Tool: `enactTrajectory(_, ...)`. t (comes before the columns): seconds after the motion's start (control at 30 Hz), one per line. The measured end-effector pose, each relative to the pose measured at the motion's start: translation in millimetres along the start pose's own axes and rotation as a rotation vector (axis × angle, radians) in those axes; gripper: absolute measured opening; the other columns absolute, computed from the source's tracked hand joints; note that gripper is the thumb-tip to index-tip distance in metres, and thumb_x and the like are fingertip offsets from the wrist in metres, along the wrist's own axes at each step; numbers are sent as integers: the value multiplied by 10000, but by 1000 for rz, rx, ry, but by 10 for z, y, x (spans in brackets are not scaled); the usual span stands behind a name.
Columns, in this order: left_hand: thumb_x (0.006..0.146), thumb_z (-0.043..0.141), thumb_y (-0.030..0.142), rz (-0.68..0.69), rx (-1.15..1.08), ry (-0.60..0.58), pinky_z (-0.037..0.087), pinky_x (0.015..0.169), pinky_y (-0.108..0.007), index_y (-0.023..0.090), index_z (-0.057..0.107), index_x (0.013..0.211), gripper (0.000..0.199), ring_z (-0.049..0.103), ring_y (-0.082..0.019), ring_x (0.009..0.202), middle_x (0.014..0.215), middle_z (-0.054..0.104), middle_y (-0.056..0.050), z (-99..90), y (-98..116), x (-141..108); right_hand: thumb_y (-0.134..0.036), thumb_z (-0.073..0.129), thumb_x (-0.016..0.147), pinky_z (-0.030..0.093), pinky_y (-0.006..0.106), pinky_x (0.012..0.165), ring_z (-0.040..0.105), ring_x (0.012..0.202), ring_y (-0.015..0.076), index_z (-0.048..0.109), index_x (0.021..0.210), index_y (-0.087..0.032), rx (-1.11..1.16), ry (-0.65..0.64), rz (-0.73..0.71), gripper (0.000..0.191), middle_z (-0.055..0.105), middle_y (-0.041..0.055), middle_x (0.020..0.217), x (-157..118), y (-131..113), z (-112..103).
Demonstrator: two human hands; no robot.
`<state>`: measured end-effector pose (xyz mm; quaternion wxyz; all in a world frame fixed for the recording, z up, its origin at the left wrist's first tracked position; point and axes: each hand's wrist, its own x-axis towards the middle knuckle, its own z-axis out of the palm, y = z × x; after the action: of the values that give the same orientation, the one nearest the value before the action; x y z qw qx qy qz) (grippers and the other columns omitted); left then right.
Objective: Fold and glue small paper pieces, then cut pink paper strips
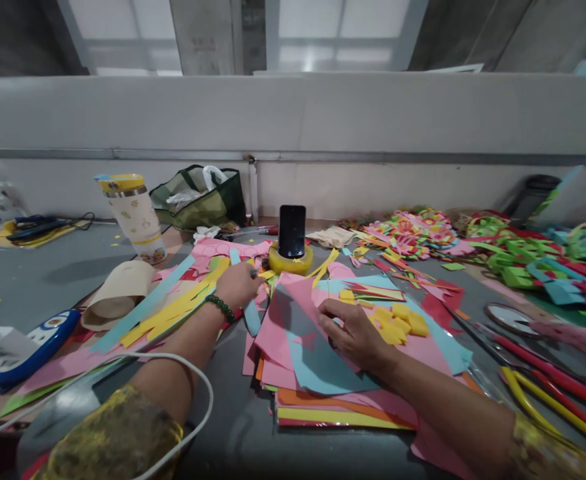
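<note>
My left hand (237, 288), with a green bead bracelet (220, 308) at the wrist, reaches among the coloured strips left of a roll of yellow tape (293, 261). Its fingers are pinched together; a small greyish bit shows at the tips, too small to name. My right hand (350, 328) rests, fingers curled, over a light blue sheet (317, 370) and a pink sheet (275, 327) on a stack of coloured sheets. What lies under its fingers is hidden. Small yellow folded pieces (397, 323) lie just beyond it. Yellow strips (183, 303) spread by my left forearm.
A phone (291, 231) stands in the tape roll. Behind are a tumbler (133, 217) and a green bag (200, 200). A cardboard tube (119, 293) and blue power strip (35, 347) lie left. Yellow-handled scissors (537, 400) and piled colourful cut pieces (413, 233) are right. A white cable (193, 367) crosses my left arm.
</note>
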<state>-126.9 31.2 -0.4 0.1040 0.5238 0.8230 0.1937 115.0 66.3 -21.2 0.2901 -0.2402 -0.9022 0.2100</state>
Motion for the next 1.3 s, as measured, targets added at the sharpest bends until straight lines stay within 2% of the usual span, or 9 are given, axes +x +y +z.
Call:
enactTrajectory(0.2, 881, 528, 385, 50, -303, -286, 500, 627, -290, 131, 602, 876, 265, 586, -113, 663, 798, 625, -8, 185, 104, -20, -219, 436, 851, 321, 235, 553, 421, 562, 114, 450, 641, -191, -8, 16, 4, 213, 472, -27, 589, -8, -1, -6)
enactTrajectory(0.37, 814, 538, 373, 144, -621, -427, 351, 445, -198, 154, 512, 622, 293, 434, -60, 451, 540, 489, 45, 102, 55, -60, -217, 434, 849, 316, 233, 546, 413, 552, 111, 446, 630, -190, 6, 14, -8, 221, 463, -30, 579, 1, -7, -4)
enactTrajectory(0.63, 667, 619, 456, 256, -796, -453, 231, 414, -190, 178, 456, 572, 336, 260, -39, 411, 466, 314, 93, 88, 140, -105, -219, 445, 829, 332, 240, 556, 436, 566, 121, 460, 636, -191, 9, 51, -48, 196, 483, -18, 598, -18, -11, -41)
enactTrajectory(0.77, 704, 577, 462, 229, -701, -371, 240, 414, -195, 163, 606, 748, 304, 288, -48, 413, 537, 476, 59, 34, 75, -34, -191, 469, 804, 340, 240, 552, 447, 542, 121, 462, 631, -193, 17, 14, -53, 173, 491, -23, 562, -16, -24, -48)
enactTrajectory(0.87, 744, 535, 439, 187, -547, -284, 337, 472, -212, 154, 632, 727, 301, 461, -89, 498, 639, 606, -6, 0, 16, -14, -200, 494, 810, 345, 239, 559, 460, 555, 119, 510, 641, -181, -13, -32, -72, 171, 530, -10, 590, -17, -54, -45)
enactTrajectory(1.0, 707, 564, 398, 123, -271, -127, 422, 650, -294, 165, 615, 705, 238, 606, -245, 797, 703, 659, -76, -8, -36, -55, -284, 531, 841, 373, 232, 587, 490, 582, 116, 569, 660, -168, -5, -69, -120, 218, 583, 4, 620, -52, -105, -20)
enactTrajectory(1.1, 712, 515, 551, 79, 53, 50, 424, 697, -378, 134, 579, 973, 496, 581, -375, 977, 954, 666, -187, 27, -77, -51, -328, 548, 835, 398, 228, 613, 526, 613, 118, 592, 697, -164, -29, -33, -158, 220, 621, 13, 657, -73, -87, 27)
enactTrajectory(1.2, 728, 412, 660, 74, 360, 52, 423, 703, -399, 122, 540, 1014, 623, 577, -399, 992, 1028, 648, -236, 68, -118, -19, -354, 554, 830, 409, 218, 612, 533, 605, 112, 590, 691, -170, -50, 18, -207, 233, 623, 8, 652, -83, -35, 81)
enactTrajectory(1.3, 719, 491, 534, 26, 309, -4, 400, 702, -357, 195, 539, 878, 377, 597, -348, 928, 962, 678, -160, 57, -174, 1, -360, 537, 837, 423, 219, 631, 555, 627, 116, 578, 667, -180, -46, 85, -274, 252, 634, 18, 662, -81, -5, 107)
